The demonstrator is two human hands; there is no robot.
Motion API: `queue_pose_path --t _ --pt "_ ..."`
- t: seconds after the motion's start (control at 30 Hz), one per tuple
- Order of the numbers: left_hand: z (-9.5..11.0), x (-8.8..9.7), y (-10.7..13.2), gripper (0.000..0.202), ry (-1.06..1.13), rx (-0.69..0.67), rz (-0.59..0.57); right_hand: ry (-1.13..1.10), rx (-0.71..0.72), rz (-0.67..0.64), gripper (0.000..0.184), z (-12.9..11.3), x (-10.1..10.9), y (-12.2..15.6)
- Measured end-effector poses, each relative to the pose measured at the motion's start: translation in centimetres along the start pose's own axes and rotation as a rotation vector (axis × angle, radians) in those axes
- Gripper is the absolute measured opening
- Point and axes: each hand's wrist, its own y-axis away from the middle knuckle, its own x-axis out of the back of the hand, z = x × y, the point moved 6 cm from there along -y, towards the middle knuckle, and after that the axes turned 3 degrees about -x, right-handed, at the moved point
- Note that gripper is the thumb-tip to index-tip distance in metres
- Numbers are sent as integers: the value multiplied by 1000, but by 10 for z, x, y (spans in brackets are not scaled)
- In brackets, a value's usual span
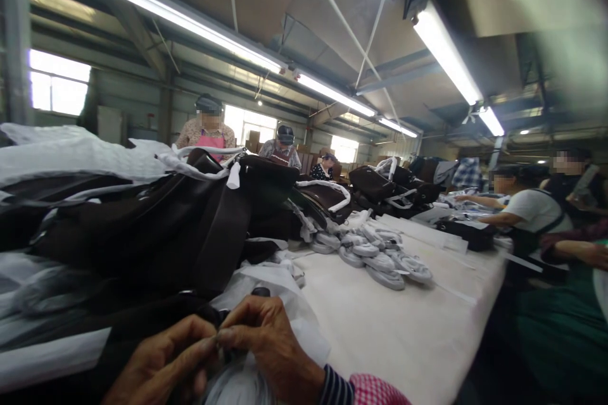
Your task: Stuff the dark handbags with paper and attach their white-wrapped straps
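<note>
My left hand [164,361] and my right hand [268,345] meet at the bottom of the view, fingertips pinched together on a small dark part of a dark brown bag [156,234]. What exactly sits between the fingers is too small to make out. The bag lies on the long white table [408,329], partly wrapped in white paper [285,291]. A pink checked cuff over a striped sleeve [361,389] covers my right wrist.
More brown bags [380,186] are piled along the table's left side and far end. A heap of grey-white coiled straps [380,256] lies mid-table. Several other people sit or stand along both sides; a person in green [565,329] sits close on the right.
</note>
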Motion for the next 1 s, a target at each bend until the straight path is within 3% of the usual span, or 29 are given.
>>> queue_pose_path --t 0.3,0.47,0.6,0.67,0.77,0.87,1.0 --pt "40 -14 16 43 8 -146 -48 35 2 -50 30 12 -4 -1" --pt "72 -13 29 26 -138 -231 -71 170 45 -11 19 -2 7 -4" --pt "100 -6 57 19 -447 -418 -128 451 141 50 10 -30 26 7" --pt "105 -13 77 29 -636 -513 -293 642 177 -50 12 -44 26 23" --pt "103 -27 102 44 -856 -545 -527 880 164 -379 42 -52 16 55" --pt "103 -34 110 40 -1019 -558 -584 1111 165 -564 63 -50 12 76" --pt "104 -36 105 32 -1138 -574 -571 1196 164 -629 71 -45 11 75"
